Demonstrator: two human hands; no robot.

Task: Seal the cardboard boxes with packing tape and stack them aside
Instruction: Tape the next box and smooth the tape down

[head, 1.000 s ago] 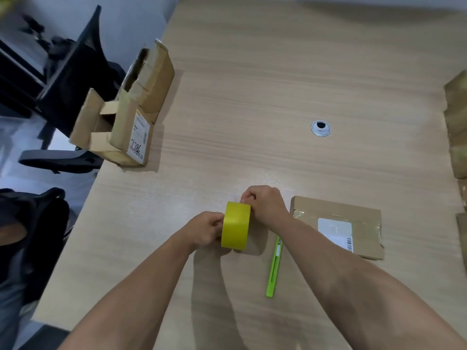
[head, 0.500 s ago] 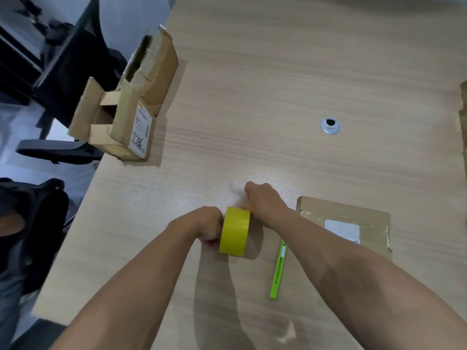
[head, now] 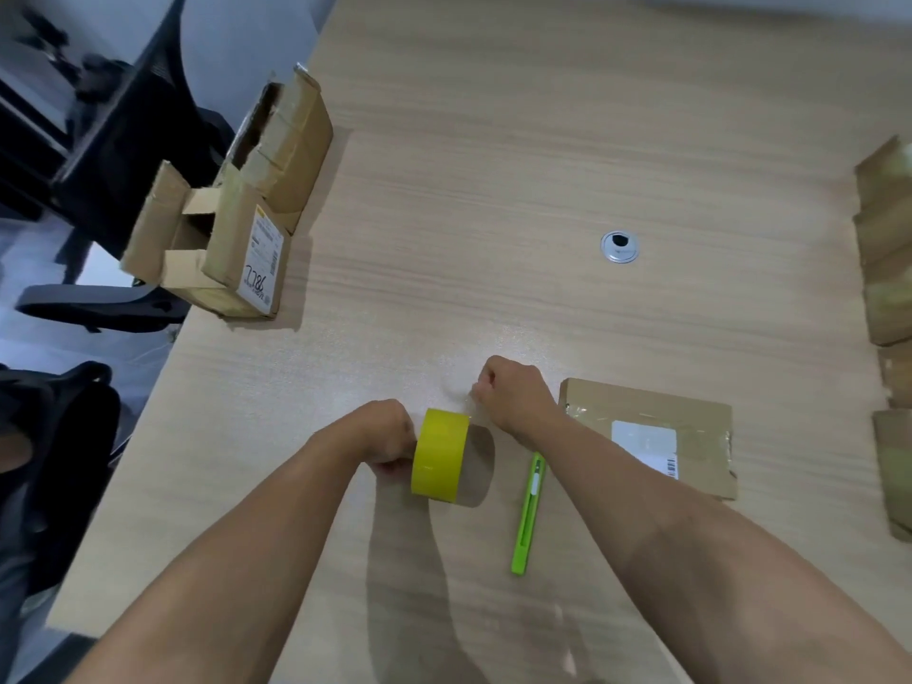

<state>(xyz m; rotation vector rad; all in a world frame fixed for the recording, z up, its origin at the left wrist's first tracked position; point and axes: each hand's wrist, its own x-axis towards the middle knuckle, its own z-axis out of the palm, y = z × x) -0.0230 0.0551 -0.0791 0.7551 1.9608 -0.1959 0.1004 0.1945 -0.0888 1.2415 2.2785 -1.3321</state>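
Right now the right hand (head: 513, 394) has its fingers (head: 481, 382) curled, pinching the free end of clear tape. A short, faint strip runs back from them to the top of the yellow tape roll (head: 439, 454). The left hand (head: 387, 441) grips the roll's left side and holds it on edge. I cannot tell whether the roll touches the worktop (head: 493, 190).

Judged step: drawing out a length for the next seal. To do it well:
- Pull straight and level so the strip does not fold on itself.
- Brace the roll firmly with the left hand.
- Draw enough to span a box seam before cutting.

Pose: both forearms reach in from the near edge and converge. The knuckles are up and the right wrist is slightly bent.

Outward:
- A green cutter (head: 529, 510) lies flat just below the right wrist.
- A flat cardboard box (head: 646, 431) sits right of the pinching fingers, label up.
- Open boxes (head: 237, 209) stand well up-left of the left hand.
- A box stack (head: 888, 239) stands far right.
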